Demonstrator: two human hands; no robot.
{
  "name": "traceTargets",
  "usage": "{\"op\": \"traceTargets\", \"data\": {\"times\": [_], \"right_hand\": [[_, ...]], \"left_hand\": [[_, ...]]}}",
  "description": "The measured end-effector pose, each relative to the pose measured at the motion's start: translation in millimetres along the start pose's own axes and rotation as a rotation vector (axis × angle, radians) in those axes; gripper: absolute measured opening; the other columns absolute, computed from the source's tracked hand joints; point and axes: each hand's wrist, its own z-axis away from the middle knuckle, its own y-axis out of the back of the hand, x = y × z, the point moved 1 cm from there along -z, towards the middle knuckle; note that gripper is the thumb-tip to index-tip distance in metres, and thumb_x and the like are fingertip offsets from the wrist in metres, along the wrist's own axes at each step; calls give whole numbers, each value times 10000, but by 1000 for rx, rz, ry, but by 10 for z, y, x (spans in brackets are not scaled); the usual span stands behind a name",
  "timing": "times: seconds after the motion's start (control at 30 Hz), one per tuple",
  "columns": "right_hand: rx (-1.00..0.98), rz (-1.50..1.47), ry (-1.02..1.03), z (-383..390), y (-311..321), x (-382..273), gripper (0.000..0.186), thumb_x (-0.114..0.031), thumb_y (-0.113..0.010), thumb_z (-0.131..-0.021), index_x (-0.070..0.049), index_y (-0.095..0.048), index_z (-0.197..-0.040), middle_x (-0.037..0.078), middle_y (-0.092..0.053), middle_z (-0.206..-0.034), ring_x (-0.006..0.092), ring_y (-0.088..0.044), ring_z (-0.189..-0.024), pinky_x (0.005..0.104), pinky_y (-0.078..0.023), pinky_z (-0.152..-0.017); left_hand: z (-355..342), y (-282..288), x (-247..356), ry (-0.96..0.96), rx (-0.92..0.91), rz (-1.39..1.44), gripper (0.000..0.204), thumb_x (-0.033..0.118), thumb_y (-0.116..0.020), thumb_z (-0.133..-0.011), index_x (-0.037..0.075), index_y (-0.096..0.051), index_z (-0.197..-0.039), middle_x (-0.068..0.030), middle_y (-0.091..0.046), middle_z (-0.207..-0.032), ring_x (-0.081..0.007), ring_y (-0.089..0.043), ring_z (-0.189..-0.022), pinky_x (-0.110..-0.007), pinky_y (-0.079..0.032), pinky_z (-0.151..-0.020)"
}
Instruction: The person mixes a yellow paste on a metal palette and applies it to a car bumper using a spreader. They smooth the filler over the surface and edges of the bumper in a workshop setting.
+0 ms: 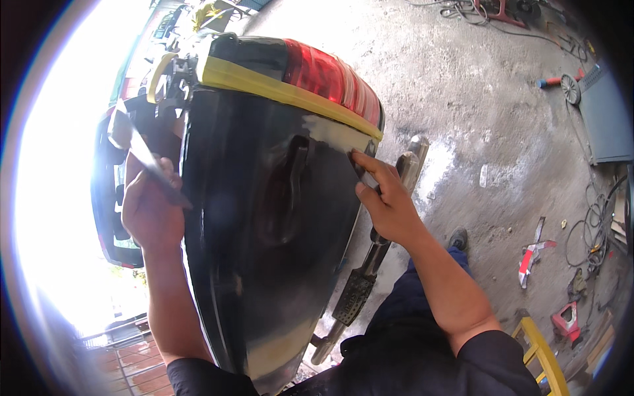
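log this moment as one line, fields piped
left hand: holding flat tool | right hand: at edge of dark vehicle panel | nearby: pale patch, yellow tape, red tail light

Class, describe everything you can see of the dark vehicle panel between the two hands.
The dark vehicle panel is broad and near-black, perhaps painted metal, with soft reflections. It stretches down the picture, narrowing toward the bottom. A handle-like recess sits above its middle. A pale, dull patch lies at its upper right corner, and a tan patch marks its lower end. Yellow tape follows its upper edge. The right hand has fingertips at its right edge, apparently touching.
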Motion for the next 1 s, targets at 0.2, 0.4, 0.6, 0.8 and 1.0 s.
{"op": "traceTargets", "data": {"times": [0.2, 0.4, 0.6, 0.8, 1.0], "right_hand": [[59, 42, 46, -232, -192, -41, 514, -9, -564, -924, -36, -499, -1433, 132, -556, -1407, 285, -482, -1315, 372, -382, -1104], [93, 57, 88, -330, -306, -78, 518, 27, -575, -883, -25, -517, -1396, 144, -550, -1445, 331, -497, -1294, 390, -385, -1113], [66, 123, 167, -147, -423, 3, 509, 32, -576, -859, -17, -537, -1364, 142, -569, -1432, 359, -507, -1281, 413, -399, -1104], [66, 109, 174, -126, -259, 27, 502, 37, -565, -860, -4, -538, -1360, 156, -581, -1404, 370, -511, -1274, 422, -405, -1097], [121, 116, 154, -365, -307, -147, 509, 49, -561, -849, -2, -538, -1354, 161, -583, -1401, 371, -513, -1273, 434, -415, -1083]], "left_hand": [[52, 226, 28, -79, 20, -64, 587, 6, -494, -954, -80, -286, -1496, -114, -505, -1041, -177, -471, -858, -249, -402, -631], [56, 159, 33, -91, -15, -36, 365, 24, -496, -979, -92, -435, -1320, -96, -505, -984, -150, -463, -798, -237, -377, -573], [35, 453, 88, -69, -111, 169, 550, 9, -324, -1024, -90, -159, -1539, -160, -449, -1079, -204, -438, -875, -292, -431, -679], [63, 489, 91, -64, -124, 128, 554, 6, -357, -1018, -99, -173, -1531, -163, -451, -1097, -201, -443, -881, -290, -432, -704], [36, 400, 102, -122, -95, 4, 574, -23, -434, -993, -86, -226, -1525, -142, -465, -1088, -190, -456, -866, -271, -455, -695]]}}
